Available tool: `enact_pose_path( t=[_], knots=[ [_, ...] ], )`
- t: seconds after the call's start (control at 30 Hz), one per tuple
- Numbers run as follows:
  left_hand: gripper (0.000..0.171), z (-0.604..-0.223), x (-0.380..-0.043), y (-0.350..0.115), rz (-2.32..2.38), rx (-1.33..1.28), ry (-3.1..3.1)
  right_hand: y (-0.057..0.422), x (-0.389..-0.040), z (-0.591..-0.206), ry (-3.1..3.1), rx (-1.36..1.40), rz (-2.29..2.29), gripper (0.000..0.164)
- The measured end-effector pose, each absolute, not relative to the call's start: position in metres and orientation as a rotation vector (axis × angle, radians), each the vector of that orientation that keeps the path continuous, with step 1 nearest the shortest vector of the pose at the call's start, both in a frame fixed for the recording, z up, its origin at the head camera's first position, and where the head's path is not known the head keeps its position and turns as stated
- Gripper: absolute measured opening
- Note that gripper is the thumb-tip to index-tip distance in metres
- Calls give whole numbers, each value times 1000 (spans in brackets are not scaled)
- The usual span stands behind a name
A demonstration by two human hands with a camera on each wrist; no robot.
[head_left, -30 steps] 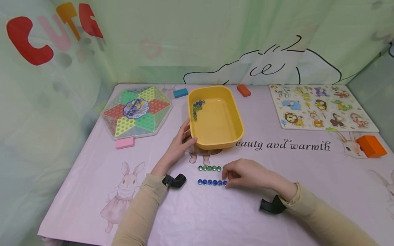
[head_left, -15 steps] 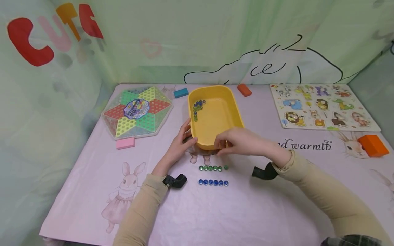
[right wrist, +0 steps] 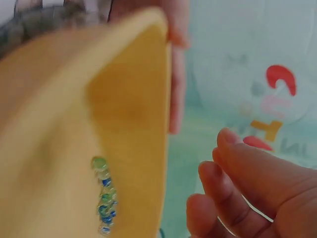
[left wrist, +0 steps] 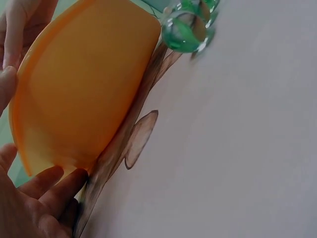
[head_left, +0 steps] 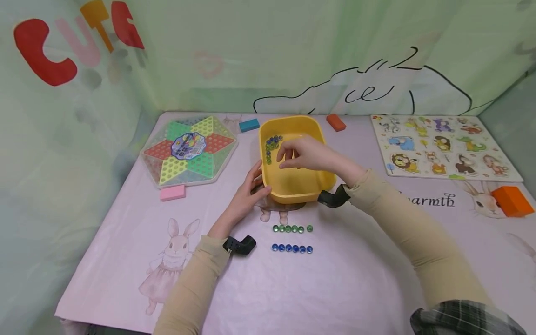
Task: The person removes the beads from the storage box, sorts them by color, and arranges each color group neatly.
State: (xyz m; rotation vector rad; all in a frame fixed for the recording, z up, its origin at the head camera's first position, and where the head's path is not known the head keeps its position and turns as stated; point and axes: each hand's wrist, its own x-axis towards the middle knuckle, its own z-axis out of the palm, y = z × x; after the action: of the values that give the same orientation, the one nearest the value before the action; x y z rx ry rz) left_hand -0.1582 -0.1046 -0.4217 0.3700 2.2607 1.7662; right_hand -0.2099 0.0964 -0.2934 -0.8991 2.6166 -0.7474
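A yellow plastic basin [head_left: 297, 193] stands mid-table, with several blue and green glass marbles [head_left: 269, 151] lined along its left wall. My left hand [head_left: 244, 195] rests against the basin's near left corner, fingers and thumb touching the outer wall; the left wrist view shows those fingertips [left wrist: 74, 183] low on the wall. My right hand [head_left: 307, 152] hovers over the basin, its fingers loosely bent towards the marbles. In the right wrist view nothing shows between its thumb and fingers [right wrist: 200, 213]. In front of the basin lie a row of green marbles [head_left: 288, 229] and a row of blue marbles [head_left: 289, 248].
A star-shaped Chinese checkers board [head_left: 188, 149] lies at the left, with a pink block [head_left: 173, 192] in front. A blue block [head_left: 249, 124] and a red block [head_left: 336, 122] flank the basin. An animal puzzle board [head_left: 444, 146] and an orange block [head_left: 512, 201] lie at the right.
My right hand has left the right end of the blue row and moved forward and left to above the basin. The left hand stays at the basin's corner.
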Motion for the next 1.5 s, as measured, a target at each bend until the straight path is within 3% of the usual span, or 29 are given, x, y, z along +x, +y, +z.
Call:
enact_pose_path(
  t=[0.23,0.57,1.13,1.5],
  knots=[
    [72,-403,-153,-104,1770,366,2208,86,-238,-306,2652,-844,-683,16],
    [71,-425,-160,-104,1778,398,2275,77,-264,-327,2689,-772,-505,16],
    [72,-419,-159,-103,1770,386,2258,63,-265,-347,2637,-770,-396,29],
    [71,-420,-159,-104,1776,398,2256,61,-265,-349,2634,-729,-399,29]
  ],
)
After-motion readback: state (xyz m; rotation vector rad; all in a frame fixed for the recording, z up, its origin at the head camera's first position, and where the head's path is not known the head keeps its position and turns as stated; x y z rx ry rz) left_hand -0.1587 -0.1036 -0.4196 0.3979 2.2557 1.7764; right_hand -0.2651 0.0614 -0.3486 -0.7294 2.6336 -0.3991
